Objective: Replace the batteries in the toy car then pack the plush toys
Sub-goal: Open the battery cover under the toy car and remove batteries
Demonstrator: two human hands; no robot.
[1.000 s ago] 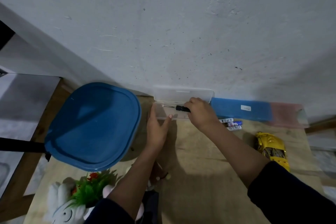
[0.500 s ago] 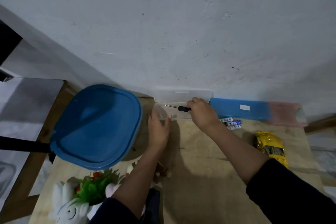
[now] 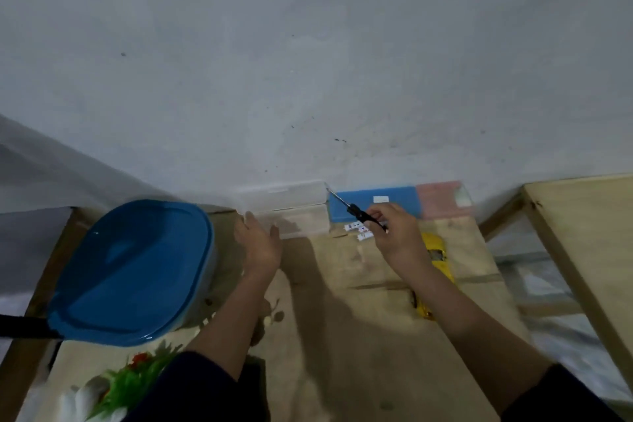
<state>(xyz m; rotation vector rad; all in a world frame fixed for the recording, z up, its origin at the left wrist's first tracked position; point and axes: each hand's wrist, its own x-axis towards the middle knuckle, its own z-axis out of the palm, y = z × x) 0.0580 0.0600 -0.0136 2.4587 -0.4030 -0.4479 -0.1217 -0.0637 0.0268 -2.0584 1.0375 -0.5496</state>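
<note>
Two hands work over the pale wooden table (image 3: 359,353) in the head view, our only one. Our right hand (image 3: 399,236) is pinched closed around the small black-handled screwdriver (image 3: 359,214), shaft angled up and far-left, probably carried toward the yellow toy car (image 3: 436,259) lying just near of that hand and partly hidden by the wrist. Our left hand (image 3: 258,243) is spread, holding nothing, beside the clear plastic case (image 3: 294,212) with its lid up against the wall, as if steadying it. Several small batteries (image 3: 358,230) lie between case and car, handy for swapping. Left, the blue-lidded tub (image 3: 133,271) likely awaits the white plush toy (image 3: 82,401) at the near-left corner.
</note>
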